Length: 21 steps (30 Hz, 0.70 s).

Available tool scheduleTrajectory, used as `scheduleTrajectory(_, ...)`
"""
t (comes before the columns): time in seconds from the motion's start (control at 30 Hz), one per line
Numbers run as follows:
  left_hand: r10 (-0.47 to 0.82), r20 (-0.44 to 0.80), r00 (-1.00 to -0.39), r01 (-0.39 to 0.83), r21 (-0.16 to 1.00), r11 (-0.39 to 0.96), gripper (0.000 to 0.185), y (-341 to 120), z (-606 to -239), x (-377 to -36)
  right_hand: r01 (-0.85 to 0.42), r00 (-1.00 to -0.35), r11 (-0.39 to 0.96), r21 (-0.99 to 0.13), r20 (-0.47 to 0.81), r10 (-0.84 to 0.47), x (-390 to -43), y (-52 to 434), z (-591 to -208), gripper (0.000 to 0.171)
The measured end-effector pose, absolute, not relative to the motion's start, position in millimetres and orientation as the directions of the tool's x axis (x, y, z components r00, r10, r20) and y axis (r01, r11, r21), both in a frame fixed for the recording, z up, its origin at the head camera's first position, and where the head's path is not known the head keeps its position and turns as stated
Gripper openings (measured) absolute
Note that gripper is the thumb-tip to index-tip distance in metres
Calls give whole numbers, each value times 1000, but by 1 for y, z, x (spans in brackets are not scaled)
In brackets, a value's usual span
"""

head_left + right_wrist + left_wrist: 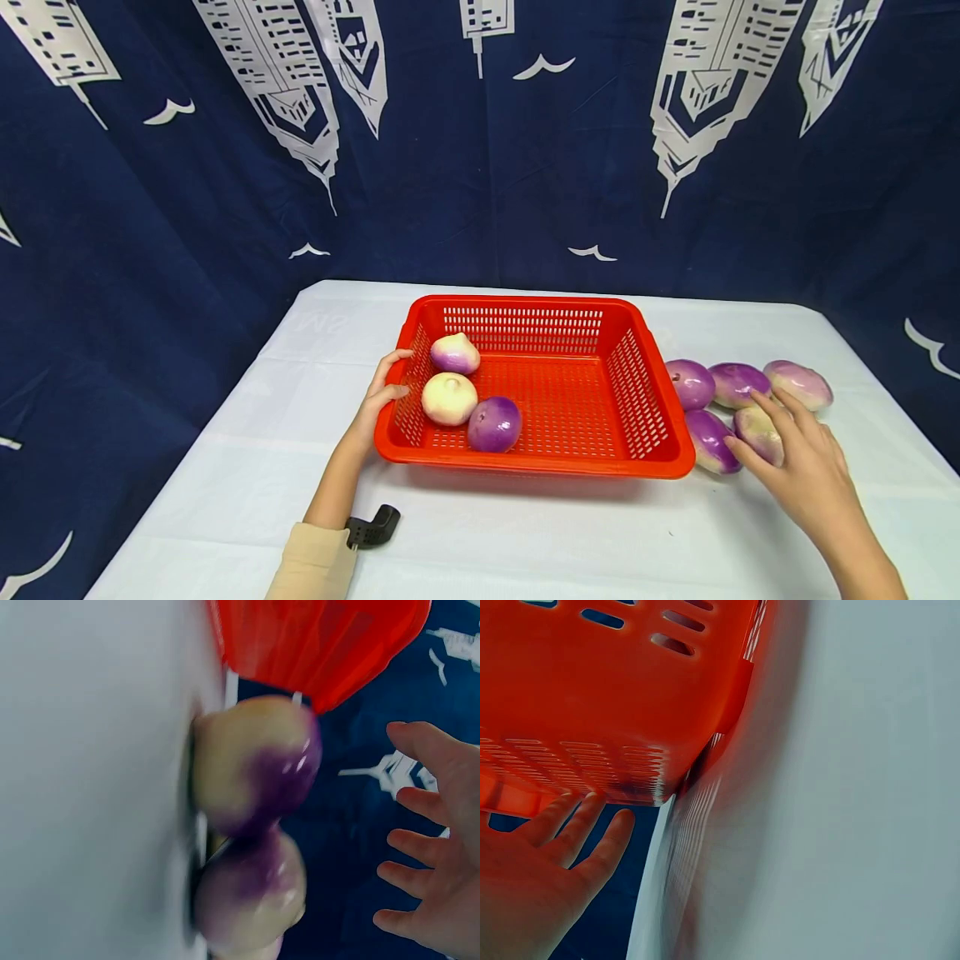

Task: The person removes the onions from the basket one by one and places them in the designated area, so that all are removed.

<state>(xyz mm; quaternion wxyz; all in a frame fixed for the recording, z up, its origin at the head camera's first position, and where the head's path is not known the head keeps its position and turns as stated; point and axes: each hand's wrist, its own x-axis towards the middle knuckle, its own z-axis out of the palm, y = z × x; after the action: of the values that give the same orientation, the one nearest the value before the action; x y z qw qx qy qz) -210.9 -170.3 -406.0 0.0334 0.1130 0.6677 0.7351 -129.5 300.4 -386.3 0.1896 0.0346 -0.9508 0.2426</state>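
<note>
A red basket (525,467) holds three purple-and-cream turnips: one tipped on its side (454,355), a cream-sided one (449,400) and a purple-sided one (495,425). At its left end my left hand (369,408) grips the rim, with thumb and forefinger over the edge. Other fingers (604,851) reach along the outer wall in the left wrist view. On the right, my right hand (806,462) hovers with spread fingers over several more turnips (740,385) on the table. It stands apart from the near turnip (251,761) in the right wrist view.
A white cloth covers the table (525,542). Turnips lie close against the basket's right end. A black wrist camera mount (373,528) sits at my left sleeve. Behind the table hangs a dark blue curtain (480,192) with white prints.
</note>
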Motion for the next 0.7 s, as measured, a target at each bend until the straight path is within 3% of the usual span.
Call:
scheduleTrajectory(0.2, 201, 133, -971, 111, 987, -116, 56, -170, -405, -211, -267, -897, 845, -463, 441, -42, -130, 277, -371, 68)
scheduleTrajectory(0.4, 204, 138, -969, 114, 986, -122, 56, -169, -404, -210, -304, -905, 833, -462, 414, -101, -129, 249, -356, 69)
scheduleTrajectory(0.7, 200, 136, -970, 112, 986, -124, 55, -170, -404, -210, -450, -865, 778, -439, 433, -255, -135, 203, -343, 68)
